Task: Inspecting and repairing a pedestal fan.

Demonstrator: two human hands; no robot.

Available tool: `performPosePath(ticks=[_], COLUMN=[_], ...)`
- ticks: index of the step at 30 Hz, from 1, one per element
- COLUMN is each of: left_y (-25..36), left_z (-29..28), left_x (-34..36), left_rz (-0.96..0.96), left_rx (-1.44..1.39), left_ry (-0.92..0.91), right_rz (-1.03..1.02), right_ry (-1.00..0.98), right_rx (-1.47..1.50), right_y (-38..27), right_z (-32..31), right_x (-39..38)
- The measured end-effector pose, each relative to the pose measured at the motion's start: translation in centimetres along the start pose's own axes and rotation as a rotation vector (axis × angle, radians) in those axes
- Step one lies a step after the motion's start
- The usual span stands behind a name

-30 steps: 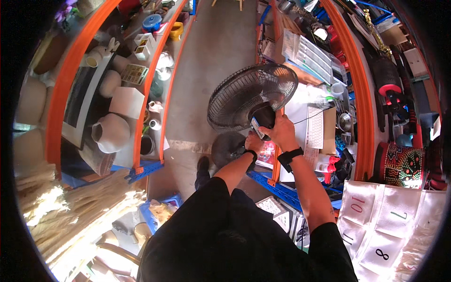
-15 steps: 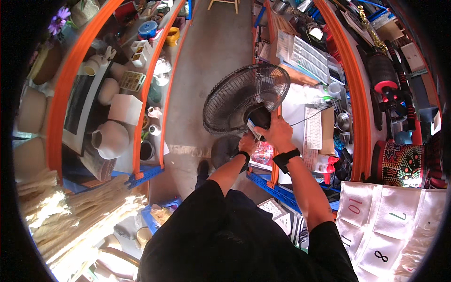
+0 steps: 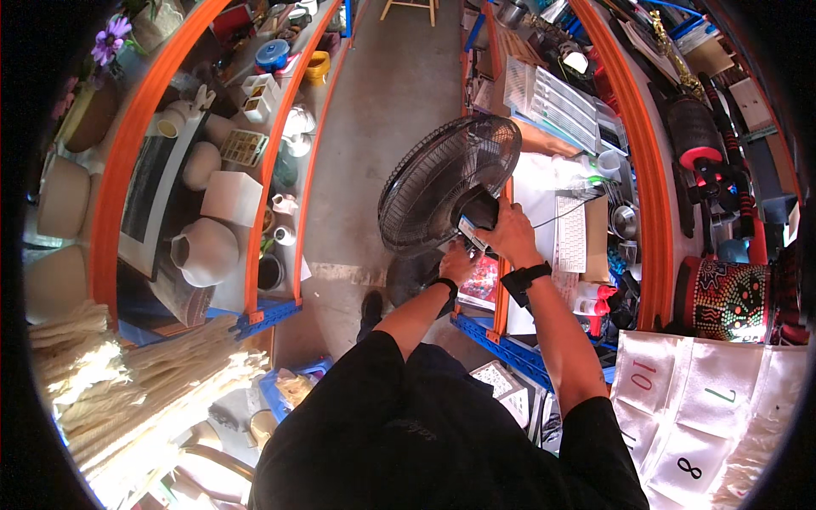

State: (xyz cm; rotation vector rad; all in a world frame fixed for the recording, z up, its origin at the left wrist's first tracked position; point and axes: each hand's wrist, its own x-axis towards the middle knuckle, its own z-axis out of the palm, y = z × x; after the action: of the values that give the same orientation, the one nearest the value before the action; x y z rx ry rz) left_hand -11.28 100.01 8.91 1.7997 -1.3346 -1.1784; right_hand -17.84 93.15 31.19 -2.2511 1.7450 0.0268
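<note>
A person in a black short-sleeved top (image 3: 408,425) stands over a grey concrete floor (image 3: 382,76), in an aisle between shelves with orange metal uprights (image 3: 648,161) and blue metal beams (image 3: 514,357). In front of the body is a black electric fan with a round wire-mesh grille (image 3: 446,183), its grille turned away from the person and its rounded motor housing (image 3: 476,208) toward them, just beside the right-hand shelves. The right hand (image 3: 513,234) grasps the housing from its right side, thumb laid across the back. The left hand (image 3: 459,262) is curled just below the housing; its fingertips are partly hidden, so I cannot tell how firmly it is closed. Each wrist wears a black band. A thin dark cord (image 3: 557,212) runs to the right from near the right hand, passing over a white rectangular keyboard (image 3: 570,234) on the shelf. Farther right sits a drum patterned with coloured dots (image 3: 722,297). On the left-hand shelves, a round white vase (image 3: 206,252) stands near a white box-shaped block (image 3: 232,197). Cream-coloured stringy fibres (image 3: 153,374) spread brightly lit at lower left, near a blue plastic tray (image 3: 270,398).
</note>
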Motion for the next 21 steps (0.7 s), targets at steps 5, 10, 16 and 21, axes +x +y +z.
performPosePath(ticks=[5,10,16,21], left_y=[0.1,-3.3,-6.2,-3.1], left_z=[1.9,2.8,3.2,2.7], left_x=[1.1,3.4,4.6,3.1], left_rz=[0.084,0.011,0.104,0.079], left_rx=[0.045,0.052,-0.028,0.112], left_ry=[0.13,0.101,0.23,0.22], right_rz=[-0.022,-0.083,-0.105,-0.007], right_ry=[-0.059,-0.021,0.116,0.112], right_rx=[0.108,0.015,-0.007,-0.04], right_y=[1.4,-0.2,-2.3,-1.3], right_z=[0.4,0.0,0.9,1.4], right_x=[0.9,0.9,0.4,-0.3])
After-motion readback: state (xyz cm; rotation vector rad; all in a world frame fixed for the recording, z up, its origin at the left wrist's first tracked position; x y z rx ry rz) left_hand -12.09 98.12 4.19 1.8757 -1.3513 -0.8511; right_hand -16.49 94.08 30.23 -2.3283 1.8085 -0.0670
